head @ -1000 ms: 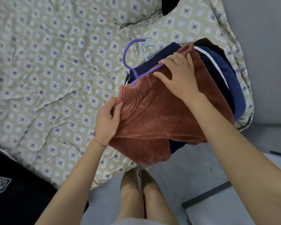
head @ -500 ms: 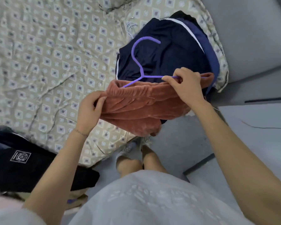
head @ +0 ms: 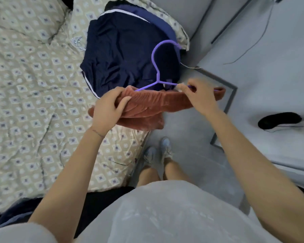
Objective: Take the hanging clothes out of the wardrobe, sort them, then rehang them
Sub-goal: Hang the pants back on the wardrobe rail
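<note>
While the rust velour garment point(head: 147, 102) hangs bunched by its gathered waistband on the purple hanger point(head: 158, 77), the person holds it up with both hands, just off the edge of the bed and above the grey floor point(head: 182, 130). The left hand point(head: 107, 109) has its fingers and thumb curled round the left end of the waistband. The right hand point(head: 202, 97) pinches the hanger's right shoulder together with the fabric there. The hanger's long axis runs across the body from one hand to the other, roughly level, and the hook points away from the person, over the navy garment point(head: 123, 55) that lies heaped on the patterned bedspread point(head: 33, 85). The right hand sits closer to the hanger's neck than the left and is the only one touching the hanger itself, so it looks better placed to carry the load if the left lets go. No wardrobe shows in this view, so which way the hook must turn to reach a rail cannot be told. The fabric looks thick and soft and likely to slide along the thin hanger if it tips. A black shoe point(head: 279, 120) lies on the floor well to the right.
</note>
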{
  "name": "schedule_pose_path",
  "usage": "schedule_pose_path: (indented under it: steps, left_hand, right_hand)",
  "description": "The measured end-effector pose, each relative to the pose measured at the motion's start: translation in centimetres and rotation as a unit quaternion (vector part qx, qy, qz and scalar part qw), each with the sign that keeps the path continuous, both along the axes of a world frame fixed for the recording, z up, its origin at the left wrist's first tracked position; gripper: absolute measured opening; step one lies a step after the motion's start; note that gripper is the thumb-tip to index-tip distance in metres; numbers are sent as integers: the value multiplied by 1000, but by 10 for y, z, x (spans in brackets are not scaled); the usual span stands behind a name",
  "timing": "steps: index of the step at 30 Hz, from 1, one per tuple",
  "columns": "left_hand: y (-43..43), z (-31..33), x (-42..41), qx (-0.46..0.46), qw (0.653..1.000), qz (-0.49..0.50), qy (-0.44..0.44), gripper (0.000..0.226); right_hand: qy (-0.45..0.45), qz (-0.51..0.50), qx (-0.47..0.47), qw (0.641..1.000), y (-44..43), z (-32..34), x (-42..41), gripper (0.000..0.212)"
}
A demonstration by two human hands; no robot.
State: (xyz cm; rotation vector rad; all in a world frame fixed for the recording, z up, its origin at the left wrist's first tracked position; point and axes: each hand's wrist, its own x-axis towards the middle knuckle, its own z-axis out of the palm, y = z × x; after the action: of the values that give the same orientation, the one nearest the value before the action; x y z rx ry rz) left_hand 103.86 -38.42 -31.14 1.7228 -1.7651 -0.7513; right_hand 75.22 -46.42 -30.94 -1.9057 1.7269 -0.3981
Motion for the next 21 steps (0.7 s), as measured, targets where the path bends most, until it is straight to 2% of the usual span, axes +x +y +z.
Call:
schedule_pose_path:
  steps: [5, 8, 11, 14, 21]
  left_hand:
    - [-9, 17, -54, -19, 998, -57, 8, 13]
    - [-13, 27, -89, -35, 995, -91, 15, 18]
    - [-12, 36, -130, -70, 988, -136, 19, 18]
    - [-9, 40, -172, -85, 979, -184, 24, 21]
    - [24, 48, -277, -91, 958, -267, 42, 13]
  right_hand:
    - [-28, -100, -41, 994, 52, 10, -57, 49]
    - [-30, -137, -51, 989, 81, 11, -94, 53]
    - [-38, -168, -65, 983, 116, 12, -138, 43]
    - [-20, -214, -47, 976, 159, 11, -182, 38]
    - [69, -323, -58, 942, 276, 14, -282, 50]
